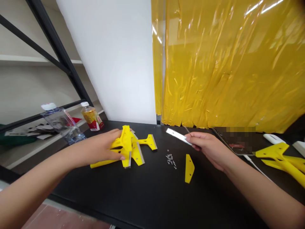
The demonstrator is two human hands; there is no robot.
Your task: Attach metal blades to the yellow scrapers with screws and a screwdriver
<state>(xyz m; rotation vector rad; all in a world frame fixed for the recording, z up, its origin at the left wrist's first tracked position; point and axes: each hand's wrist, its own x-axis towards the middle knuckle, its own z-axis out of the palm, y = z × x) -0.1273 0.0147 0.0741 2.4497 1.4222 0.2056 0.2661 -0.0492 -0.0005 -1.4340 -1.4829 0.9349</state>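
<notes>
Open room is found on the table [152,197] at lower centre, bounded by its front edge at lower left. Left of centre, yellow scrapers [137,155] are touched by the half-curled left hand [102,145]; whether one is gripped cannot be told. Right of centre, a flat strip [176,135] is pinched by the right hand [202,141].

My feed shows soft, even light. Tube-shaped glare streaks the yellow curtain [224,70], the white panel [114,57] reads pale and the black surface [143,197] dim. I see wide-angle stretching toward the edges, a darkened upper-right corner, and pixelation on the phone [230,140].
</notes>
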